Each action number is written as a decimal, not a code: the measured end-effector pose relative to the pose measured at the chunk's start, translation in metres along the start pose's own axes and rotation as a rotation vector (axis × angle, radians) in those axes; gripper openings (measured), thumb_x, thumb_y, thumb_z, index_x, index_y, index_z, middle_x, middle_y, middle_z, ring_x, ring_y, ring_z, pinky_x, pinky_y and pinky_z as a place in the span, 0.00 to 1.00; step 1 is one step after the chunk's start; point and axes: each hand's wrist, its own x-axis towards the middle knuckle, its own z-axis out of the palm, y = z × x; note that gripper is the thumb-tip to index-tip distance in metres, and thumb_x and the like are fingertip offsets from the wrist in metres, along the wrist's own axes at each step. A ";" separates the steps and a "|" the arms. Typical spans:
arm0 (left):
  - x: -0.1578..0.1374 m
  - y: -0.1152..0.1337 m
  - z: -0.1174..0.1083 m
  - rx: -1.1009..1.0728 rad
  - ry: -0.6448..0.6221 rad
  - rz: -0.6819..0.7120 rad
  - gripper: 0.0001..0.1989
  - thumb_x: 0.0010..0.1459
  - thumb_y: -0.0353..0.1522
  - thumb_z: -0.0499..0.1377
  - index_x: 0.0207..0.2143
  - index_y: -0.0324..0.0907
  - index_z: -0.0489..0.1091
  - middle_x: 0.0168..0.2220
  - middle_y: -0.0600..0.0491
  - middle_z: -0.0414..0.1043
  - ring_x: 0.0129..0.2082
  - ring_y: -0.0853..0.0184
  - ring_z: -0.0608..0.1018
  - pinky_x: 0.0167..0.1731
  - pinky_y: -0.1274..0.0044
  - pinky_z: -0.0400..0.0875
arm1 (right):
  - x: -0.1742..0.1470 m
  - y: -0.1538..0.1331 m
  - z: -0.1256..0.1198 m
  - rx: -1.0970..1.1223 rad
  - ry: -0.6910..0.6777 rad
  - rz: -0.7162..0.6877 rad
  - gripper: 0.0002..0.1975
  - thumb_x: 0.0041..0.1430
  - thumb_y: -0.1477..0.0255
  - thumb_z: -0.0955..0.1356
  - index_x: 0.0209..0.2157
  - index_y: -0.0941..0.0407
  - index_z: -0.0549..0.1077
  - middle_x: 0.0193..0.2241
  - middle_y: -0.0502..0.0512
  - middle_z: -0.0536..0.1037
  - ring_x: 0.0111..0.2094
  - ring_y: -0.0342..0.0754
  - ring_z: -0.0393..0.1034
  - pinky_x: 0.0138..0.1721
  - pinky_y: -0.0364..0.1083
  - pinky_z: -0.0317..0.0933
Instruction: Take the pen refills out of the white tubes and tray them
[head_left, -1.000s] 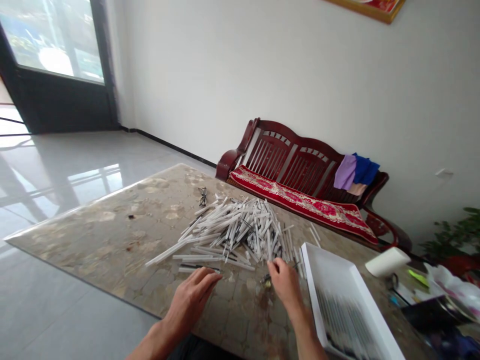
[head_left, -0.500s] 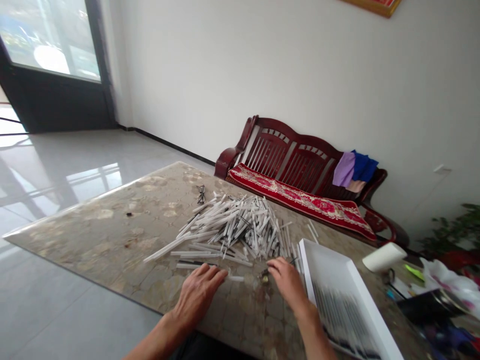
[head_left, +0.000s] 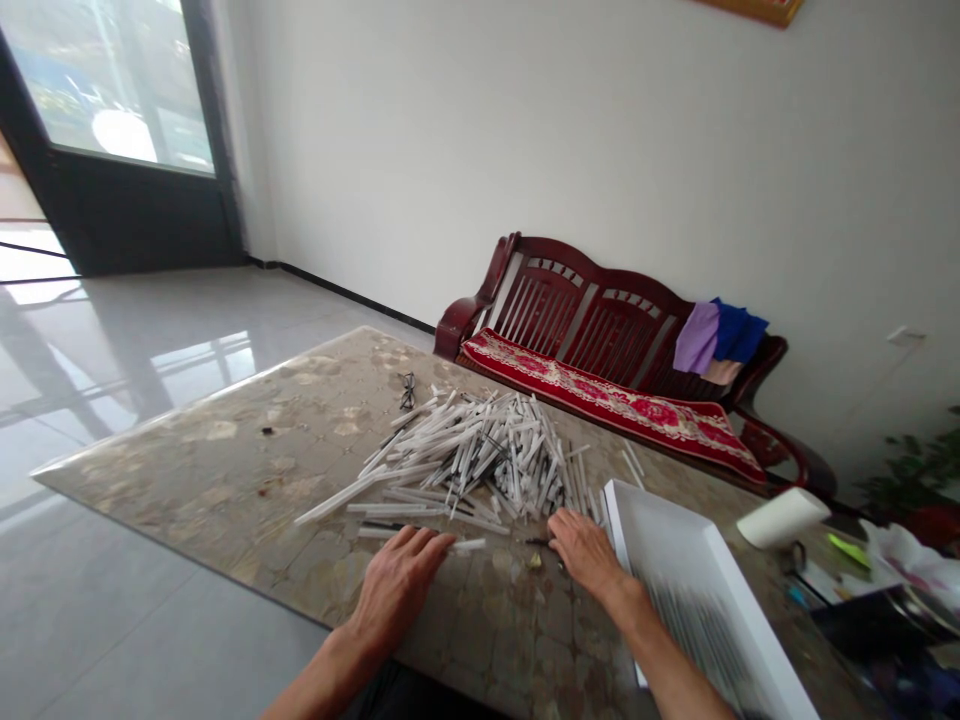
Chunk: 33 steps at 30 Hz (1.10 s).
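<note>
My left hand (head_left: 401, 575) rests low over the table with its fingers curled around a thin white tube (head_left: 470, 545), whose end sticks out past the fingertips. A tube with a dark strip (head_left: 381, 528) shows on the other side of that hand. My right hand (head_left: 586, 552) is closed in a pinch, and a small dark thin piece (head_left: 537, 542) pokes out at its fingertips; the rest is hidden. Just beyond both hands lies a loose heap of white tubes (head_left: 480, 445), with some dark ones among them. A small yellowish scrap (head_left: 535, 561) lies between the hands.
A white open box (head_left: 667, 520) at the right holds a row of thin sticks (head_left: 705, 630). Past it are a white roll (head_left: 784, 517), a black cylinder (head_left: 862, 615) and a plastic bag (head_left: 907, 555). Eyeglasses (head_left: 407, 391) lie behind the heap. A red wooden bench (head_left: 600, 310) stands beyond the table.
My right hand has shifted slightly right and toward the box, with its dark piece. My left hand stays almost in place. The whole view has moved a little.
</note>
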 end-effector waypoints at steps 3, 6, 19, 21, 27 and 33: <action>0.001 0.000 0.001 -0.001 0.010 -0.017 0.11 0.63 0.26 0.57 0.46 0.46 0.73 0.35 0.55 0.77 0.34 0.62 0.74 0.35 0.73 0.68 | -0.002 -0.004 -0.003 0.016 0.081 0.035 0.06 0.60 0.80 0.67 0.35 0.54 0.71 0.36 0.55 0.77 0.41 0.53 0.72 0.42 0.48 0.61; 0.001 0.000 0.001 -0.004 0.013 -0.028 0.12 0.62 0.25 0.57 0.46 0.45 0.73 0.35 0.55 0.77 0.34 0.62 0.74 0.34 0.73 0.68 | -0.006 -0.018 -0.009 0.220 0.255 0.072 0.06 0.63 0.79 0.65 0.37 0.54 0.70 0.34 0.53 0.77 0.37 0.50 0.73 0.39 0.46 0.62; 0.002 0.004 -0.005 0.002 -0.053 -0.030 0.17 0.60 0.23 0.56 0.49 0.46 0.73 0.36 0.53 0.77 0.35 0.62 0.74 0.36 0.73 0.69 | -0.016 -0.071 -0.033 0.554 0.331 -0.018 0.07 0.63 0.77 0.66 0.36 0.52 0.76 0.32 0.50 0.78 0.37 0.48 0.72 0.39 0.44 0.60; 0.002 0.005 -0.007 -0.015 -0.058 -0.031 0.18 0.59 0.23 0.56 0.49 0.46 0.72 0.36 0.54 0.77 0.35 0.63 0.74 0.36 0.74 0.68 | -0.015 -0.073 -0.034 0.542 0.307 -0.022 0.08 0.63 0.77 0.66 0.35 0.51 0.76 0.32 0.49 0.78 0.37 0.48 0.72 0.39 0.45 0.61; 0.001 0.006 -0.008 -0.020 -0.110 -0.006 0.17 0.60 0.22 0.57 0.48 0.47 0.73 0.36 0.54 0.77 0.35 0.62 0.74 0.36 0.73 0.67 | -0.017 -0.075 -0.045 0.366 0.239 -0.044 0.10 0.64 0.76 0.65 0.34 0.50 0.77 0.31 0.51 0.77 0.37 0.49 0.70 0.38 0.46 0.60; 0.003 0.006 -0.009 -0.045 -0.116 0.080 0.14 0.62 0.23 0.57 0.48 0.47 0.72 0.35 0.55 0.76 0.34 0.63 0.73 0.34 0.74 0.66 | -0.016 -0.084 -0.056 0.312 0.248 -0.114 0.09 0.65 0.75 0.64 0.33 0.52 0.76 0.30 0.53 0.76 0.36 0.50 0.68 0.38 0.47 0.58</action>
